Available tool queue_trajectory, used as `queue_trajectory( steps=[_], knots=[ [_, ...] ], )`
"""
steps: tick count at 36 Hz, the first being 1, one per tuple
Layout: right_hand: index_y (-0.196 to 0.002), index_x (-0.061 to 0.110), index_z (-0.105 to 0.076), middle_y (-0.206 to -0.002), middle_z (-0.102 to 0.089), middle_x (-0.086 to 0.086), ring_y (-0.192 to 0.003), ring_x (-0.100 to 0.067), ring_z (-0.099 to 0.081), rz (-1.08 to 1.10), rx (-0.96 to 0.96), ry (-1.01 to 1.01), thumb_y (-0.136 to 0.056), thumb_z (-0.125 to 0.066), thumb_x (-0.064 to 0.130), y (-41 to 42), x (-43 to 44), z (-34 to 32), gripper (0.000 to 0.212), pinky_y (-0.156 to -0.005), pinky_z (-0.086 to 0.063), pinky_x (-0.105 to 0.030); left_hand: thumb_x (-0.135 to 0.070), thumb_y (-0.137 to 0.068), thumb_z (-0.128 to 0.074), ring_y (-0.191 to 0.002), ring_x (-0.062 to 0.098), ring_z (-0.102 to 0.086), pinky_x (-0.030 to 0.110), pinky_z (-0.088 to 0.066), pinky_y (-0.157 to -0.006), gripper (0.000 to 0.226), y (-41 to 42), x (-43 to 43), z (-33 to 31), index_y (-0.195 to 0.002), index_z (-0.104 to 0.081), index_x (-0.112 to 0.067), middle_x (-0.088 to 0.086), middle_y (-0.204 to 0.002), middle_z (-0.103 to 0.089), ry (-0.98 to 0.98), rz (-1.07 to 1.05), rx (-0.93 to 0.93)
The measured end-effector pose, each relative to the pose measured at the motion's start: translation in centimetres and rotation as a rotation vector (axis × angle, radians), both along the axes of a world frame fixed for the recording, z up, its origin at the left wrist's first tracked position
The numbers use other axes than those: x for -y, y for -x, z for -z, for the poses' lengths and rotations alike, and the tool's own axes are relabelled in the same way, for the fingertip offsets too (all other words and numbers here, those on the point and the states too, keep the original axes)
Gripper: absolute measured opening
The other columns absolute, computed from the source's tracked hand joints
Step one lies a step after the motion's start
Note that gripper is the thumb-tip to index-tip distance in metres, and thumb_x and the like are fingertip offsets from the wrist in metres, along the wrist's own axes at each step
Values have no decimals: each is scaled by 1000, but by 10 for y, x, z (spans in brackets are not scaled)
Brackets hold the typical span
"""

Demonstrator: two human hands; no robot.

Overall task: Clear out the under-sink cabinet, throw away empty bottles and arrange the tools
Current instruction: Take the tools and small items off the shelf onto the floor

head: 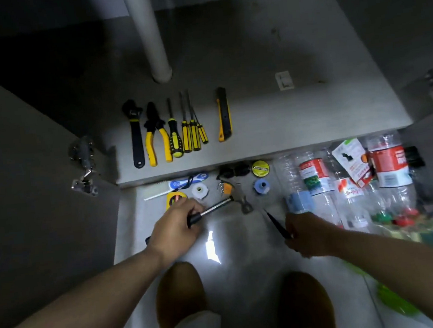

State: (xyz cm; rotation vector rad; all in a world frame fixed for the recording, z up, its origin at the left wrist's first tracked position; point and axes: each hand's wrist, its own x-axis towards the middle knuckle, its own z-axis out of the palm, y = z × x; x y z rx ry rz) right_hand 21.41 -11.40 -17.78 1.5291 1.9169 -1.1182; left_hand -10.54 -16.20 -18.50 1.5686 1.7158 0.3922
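You are partway through. The cabinet floor [309,103] now carries little but a row of tools, laid along its front edge towards the left: wrench [136,134], pliers [155,135], screwdrivers [189,132] and, a little apart to the right, a knife [223,116]. That part of the arranging looks done.

The rest waits on the floor [244,253], just in front of the cabinet's front edge: tape measure [174,197], two tape rolls [200,190], hex keys [224,188] and other small bits. Your left grip [176,227] is clenched round the handle of the hammer [221,204], whose head points right among these; I cannot tell whether it rests on the floor. Your right grip [308,234] grasps a thin black tool [275,221] that I cannot identify. Both probably belong in the row next.

The bottles [316,178] lie heaped on the floor off the cabinet's front right corner, apparently in a clear bag. They are not thrown away yet, so that step remains.
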Motion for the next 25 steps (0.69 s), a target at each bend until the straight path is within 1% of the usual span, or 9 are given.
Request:
queue_trajectory(
  steps=[3, 5, 9, 11, 14, 16, 18, 21, 25],
  knots=[
    [-101, 20, -54, -98, -64, -2, -82, -20, -70, 9, 39, 7, -91, -65, 31, 1, 12, 12, 19, -63, -58, -27, -17, -82, -69, -94, 9, -54, 36, -52, -79, 33, 0, 12, 20, -96, -55, -43, -18, -98, -52, 60, 115, -42],
    [-103, 18, -54, -103, -63, -5, -88, -24, -70, 5, 70, -42, -92, -61, 24, 3, 17, 18, 14, -62, -53, -24, -16, -84, -72, -96, 9, -55, 36, -53, -82, 30, 1, 16, 31, -100, -59, -37, -17, -100, -51, 73, 153, -68],
    [-111, 13, -56, -111, -65, -10, -99, -28, -67, -21, 94, -159, -95, -56, 20, 9, 17, 25, 17, -71, -46, -25, -11, -85, -70, -107, 16, -55, 36, -51, -91, 28, -1, 14, 41, -111, -65, -23, -7, -109, -57, 94, 206, -85],
    [-118, 13, -54, -115, -64, -8, -103, -26, -66, -24, 62, -180, -94, -58, 20, 13, 16, 26, 25, -78, -51, -26, -8, -86, -69, -109, 17, -55, 35, -49, -94, 31, -4, 10, 44, -115, -66, -19, -2, -113, -58, 98, 211, -70],
    [-131, 16, -47, -119, -58, -7, -104, -28, -64, -31, 28, -183, -92, -59, 21, 17, 19, 27, 41, -86, -57, -37, -4, -87, -65, -109, 19, -55, 36, -48, -97, 33, -11, 3, 47, -118, -67, -17, 2, -114, -59, 89, 216, -66],
    [-143, 20, -40, -126, -51, -7, -104, -28, -64, -82, 21, -181, -93, -60, 22, 18, 22, 28, 54, -85, -57, -35, -4, -89, -65, -111, 19, -55, 36, -48, -98, 36, -15, -2, 48, -122, -67, -18, 3, -117, -59, 92, 222, -71],
    [-146, 22, -39, -133, -44, -8, -100, -28, -65, -158, 30, -196, -93, -59, 18, 19, 25, 28, 57, -83, -57, -34, -6, -92, -64, -113, 20, -55, 37, -48, -101, 37, -20, -6, 49, -127, -65, -19, 4, -120, -59, 97, 230, -69],
    [-144, 19, -44, -140, -37, -10, -104, -27, -65, -240, 61, -216, -92, -57, 14, 18, 29, 27, 53, -92, -55, -33, -13, -96, -63, -115, 20, -56, 38, -48, -100, 38, -27, -11, 48, -131, -63, -26, 2, -122, -61, 90, 240, -87],
    [-145, 4, -41, -146, -38, -18, -122, -25, -54, -324, 105, -204, -97, -53, 19, 15, 36, 25, 52, -107, -44, -30, -25, -101, -57, -118, 16, -56, 38, -52, -98, 40, -35, -15, 46, -138, -58, -40, -4, -127, -59, 87, 211, -162]
  ],
)
